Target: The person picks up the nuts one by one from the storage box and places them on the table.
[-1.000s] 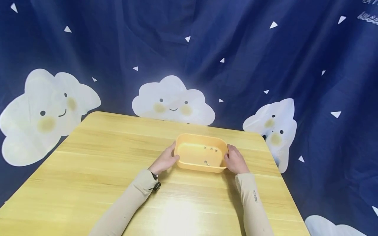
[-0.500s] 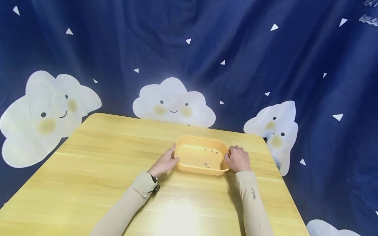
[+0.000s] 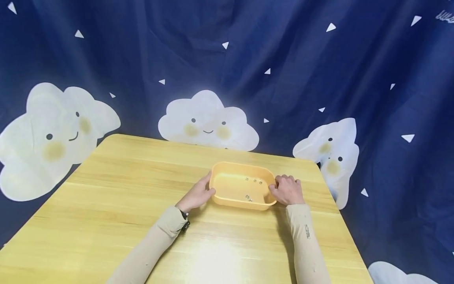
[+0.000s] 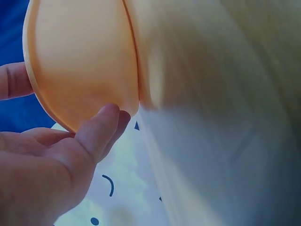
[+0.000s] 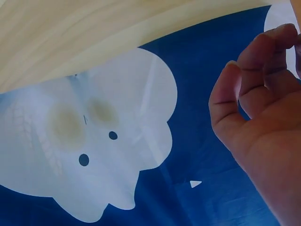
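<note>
A shallow yellow-orange plastic bin (image 3: pixel 235 203) with rounded corners sits toward the far right of the table. Several small shiny pieces (image 3: pixel 255 180) lie scattered on its floor, mostly on the right side; their kind is too small to make out. My left hand (image 3: pixel 196 195) grips the bin's left end, with the thumb at the rim. In the left wrist view, fingertips (image 4: pixel 109 110) lie against the bin's outer wall (image 4: pixel 89 56). At the opposite end, my right hand (image 3: pixel 289 191) holds the rim with curled fingers, knuckles up. The right wrist view shows these bent fingers (image 5: pixel 225 94).
The wood-grain table (image 3: pixel 124 197) has rounded far corners. Behind it hangs a dark blue curtain (image 3: pixel 142 51) printed with white clouds. A dark band with a small black device (image 3: pixel 186 225) circles the left wrist.
My right hand has gone from straighter fingers along the bin's end to curled ones, and sits slightly farther right. The bin's right end has shifted slightly right. My left hand keeps its hold.
</note>
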Motion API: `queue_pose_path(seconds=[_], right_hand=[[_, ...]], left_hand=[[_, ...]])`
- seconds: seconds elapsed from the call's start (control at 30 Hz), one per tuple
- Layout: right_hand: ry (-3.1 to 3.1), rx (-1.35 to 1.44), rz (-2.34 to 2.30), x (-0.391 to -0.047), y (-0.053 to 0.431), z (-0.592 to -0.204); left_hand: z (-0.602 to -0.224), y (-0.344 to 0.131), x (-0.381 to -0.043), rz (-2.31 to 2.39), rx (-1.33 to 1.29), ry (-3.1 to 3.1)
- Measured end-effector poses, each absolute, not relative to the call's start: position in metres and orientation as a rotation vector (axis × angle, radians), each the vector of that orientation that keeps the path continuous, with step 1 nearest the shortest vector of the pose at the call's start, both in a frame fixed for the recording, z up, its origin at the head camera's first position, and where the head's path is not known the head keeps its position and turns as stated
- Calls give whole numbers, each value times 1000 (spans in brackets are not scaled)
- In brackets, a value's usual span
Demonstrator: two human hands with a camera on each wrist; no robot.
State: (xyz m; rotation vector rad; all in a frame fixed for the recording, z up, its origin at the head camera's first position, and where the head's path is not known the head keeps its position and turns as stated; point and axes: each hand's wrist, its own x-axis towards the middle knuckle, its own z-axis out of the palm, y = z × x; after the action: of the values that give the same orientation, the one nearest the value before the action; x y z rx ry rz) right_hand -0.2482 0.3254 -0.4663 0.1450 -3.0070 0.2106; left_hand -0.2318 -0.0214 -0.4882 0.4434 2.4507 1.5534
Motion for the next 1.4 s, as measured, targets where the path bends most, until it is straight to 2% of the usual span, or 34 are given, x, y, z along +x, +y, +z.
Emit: queue_pose_path(seconds=[0.43,0.8,1.13,1.4], right_hand=[[-2989,170,247,-248,327,-469],[-2987,184,249,-246,326,-468],[-3004,182,286,-245,326,-470],[-2993,189,281,-244,327,-469]], left_hand=[[-483,-25,-229,1423,474,2511],[-474,-51,-241,1486,447,2685],[-456,-59,-250,1273,731,2813],[-424,-45,-261,1020,942,2783]])
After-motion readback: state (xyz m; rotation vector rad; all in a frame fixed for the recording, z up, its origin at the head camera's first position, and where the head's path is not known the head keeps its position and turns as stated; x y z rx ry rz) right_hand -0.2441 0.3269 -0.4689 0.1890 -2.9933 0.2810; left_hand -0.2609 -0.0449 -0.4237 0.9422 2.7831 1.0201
